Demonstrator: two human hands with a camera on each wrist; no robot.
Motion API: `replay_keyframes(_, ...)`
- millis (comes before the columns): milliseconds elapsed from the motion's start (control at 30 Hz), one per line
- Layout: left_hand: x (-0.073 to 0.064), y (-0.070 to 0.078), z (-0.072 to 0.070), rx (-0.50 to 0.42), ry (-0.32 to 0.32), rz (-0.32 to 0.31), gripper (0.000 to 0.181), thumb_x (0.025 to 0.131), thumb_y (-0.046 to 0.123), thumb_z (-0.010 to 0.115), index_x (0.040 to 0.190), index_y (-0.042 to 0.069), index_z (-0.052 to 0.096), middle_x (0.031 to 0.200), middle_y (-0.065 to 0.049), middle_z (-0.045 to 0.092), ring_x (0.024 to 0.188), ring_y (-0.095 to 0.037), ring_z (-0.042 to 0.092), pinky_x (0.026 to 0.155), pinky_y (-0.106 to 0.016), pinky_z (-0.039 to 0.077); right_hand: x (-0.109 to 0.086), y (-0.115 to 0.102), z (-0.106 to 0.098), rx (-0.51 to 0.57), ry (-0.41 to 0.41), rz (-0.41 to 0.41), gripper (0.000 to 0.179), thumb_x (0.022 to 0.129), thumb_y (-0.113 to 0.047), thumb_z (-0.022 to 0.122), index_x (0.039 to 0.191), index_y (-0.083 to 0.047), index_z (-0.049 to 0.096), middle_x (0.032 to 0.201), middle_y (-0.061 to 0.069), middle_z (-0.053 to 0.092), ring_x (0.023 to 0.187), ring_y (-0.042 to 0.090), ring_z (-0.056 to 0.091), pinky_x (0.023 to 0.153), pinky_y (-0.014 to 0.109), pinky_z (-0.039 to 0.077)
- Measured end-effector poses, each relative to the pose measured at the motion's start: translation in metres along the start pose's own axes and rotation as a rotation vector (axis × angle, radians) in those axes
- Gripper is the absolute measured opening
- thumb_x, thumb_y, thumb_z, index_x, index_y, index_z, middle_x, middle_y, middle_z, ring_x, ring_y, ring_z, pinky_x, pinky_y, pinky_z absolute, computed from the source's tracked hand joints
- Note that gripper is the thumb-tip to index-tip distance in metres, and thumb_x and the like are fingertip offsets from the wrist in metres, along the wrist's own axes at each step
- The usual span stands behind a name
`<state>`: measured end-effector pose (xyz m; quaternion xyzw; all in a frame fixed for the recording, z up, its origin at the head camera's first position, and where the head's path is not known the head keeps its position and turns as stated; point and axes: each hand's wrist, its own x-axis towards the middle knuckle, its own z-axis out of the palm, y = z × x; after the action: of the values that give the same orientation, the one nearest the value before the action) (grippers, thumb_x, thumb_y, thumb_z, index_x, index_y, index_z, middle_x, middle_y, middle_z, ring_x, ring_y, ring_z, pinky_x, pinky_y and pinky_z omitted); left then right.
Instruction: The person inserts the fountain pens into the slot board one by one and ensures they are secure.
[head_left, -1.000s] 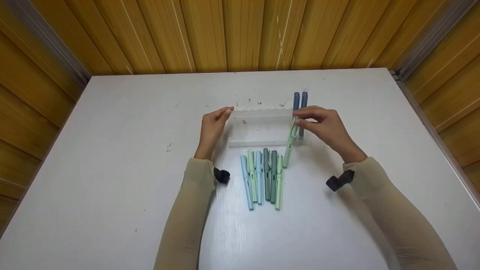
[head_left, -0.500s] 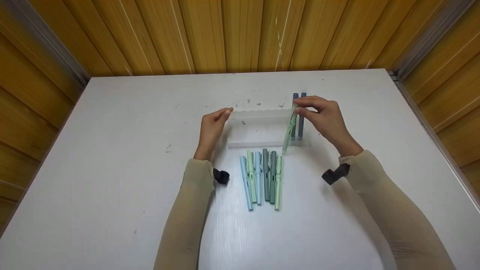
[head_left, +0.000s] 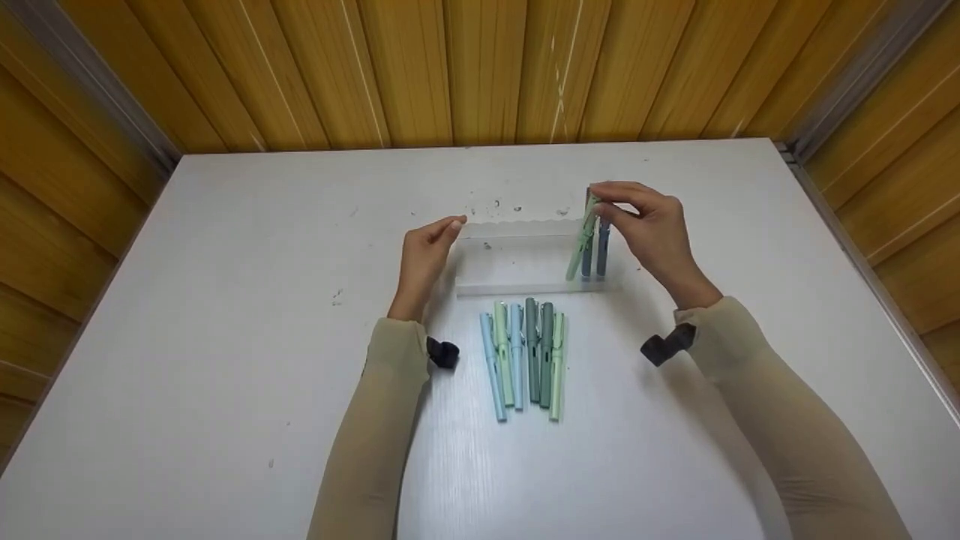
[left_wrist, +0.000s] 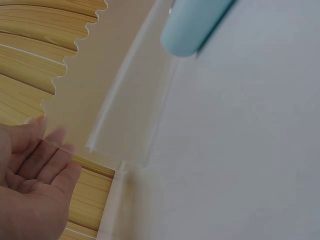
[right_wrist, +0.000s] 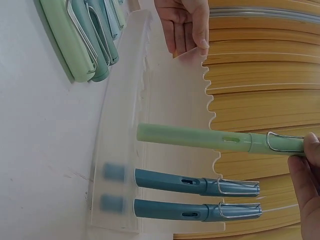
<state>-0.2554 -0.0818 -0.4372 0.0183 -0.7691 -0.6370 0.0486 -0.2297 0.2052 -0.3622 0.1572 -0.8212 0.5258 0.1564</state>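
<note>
A clear plastic pen stand [head_left: 517,288] with a scalloped upper edge stands on the table. At its left upper corner, my left hand [head_left: 424,259] pinches the plastic between thumb and fingers. My right hand [head_left: 651,229] pinches a light green pen [right_wrist: 195,138] by its cap end; the pen slants down, its lower end at the stand's front ledge. Two dark blue pens [right_wrist: 197,183] lean side by side at the stand's right end, their lower ends seen blurred through the frosted ledge. In the head view my right fingers partly cover their caps.
In front of the stand several pens lie in a row: light blue pens [head_left: 493,367], dark green pens [head_left: 533,349] and light green pens [head_left: 557,367]. A yellow slatted wall [head_left: 480,71] rises behind the white table [head_left: 225,315].
My right hand has moved away from me and slightly up, bringing the light green pen from over the table row to the stand's ledge. My left hand has stayed at the corner.
</note>
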Motion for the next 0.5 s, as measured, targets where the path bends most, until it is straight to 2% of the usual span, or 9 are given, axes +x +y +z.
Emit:
replay_keyframes(233,-0.0002,0.0002,0.0001,0.003,-0.006,0.018,0.030,0.095,0.028,0.060,0.116,0.009,0.070,0.123,-0.005,0.067,0.123,-0.018,0.057,0.107,-0.033,0.043,0.0000,0.0012,-0.0007,0.031,0.007,-0.024,0.027,0.087,-0.002,0.067,0.114,-0.006,0.071,0.119,0.010,0.068,0.108,0.004,0.062,0.092,0.018,0.050)
replay_keyframes(500,-0.0011,0.0012,-0.0009,-0.005,-0.017,0.019,0.033,0.096,0.030,0.060,0.118,0.008,0.068,0.124,-0.005,0.067,0.126,-0.018,0.056,0.108,-0.033,0.042,0.0007,0.0049,0.0001,-0.004,-0.030,0.022,0.028,0.088,-0.002,0.067,0.115,-0.007,0.070,0.121,0.010,0.067,0.112,0.006,0.061,0.093,0.021,0.050)
